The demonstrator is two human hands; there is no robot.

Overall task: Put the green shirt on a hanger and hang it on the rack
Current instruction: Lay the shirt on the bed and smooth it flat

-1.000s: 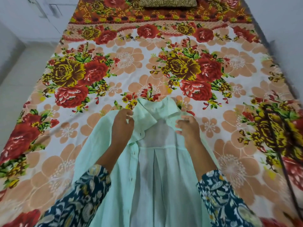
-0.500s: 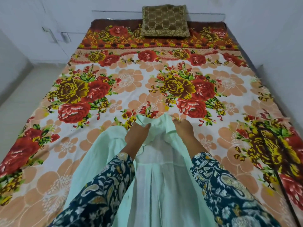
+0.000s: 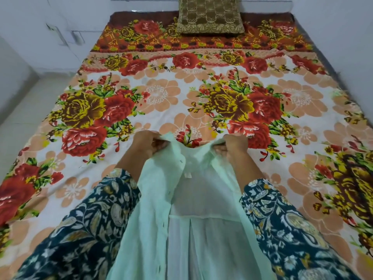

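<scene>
While your left hand [image 3: 145, 146] and right hand [image 3: 235, 147] pinch the green shirt [image 3: 201, 201] open at the collar, you'll likely need the hanger next.

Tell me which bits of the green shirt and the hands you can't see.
Head view, green shirt: lower part cut off by the bottom edge.
Head view, left hand and right hand: fingertips partly hidden in the collar fabric they grip.
Head view, cushion: top cut off by the upper edge.
No hanger or rack shows in the frame.
</scene>
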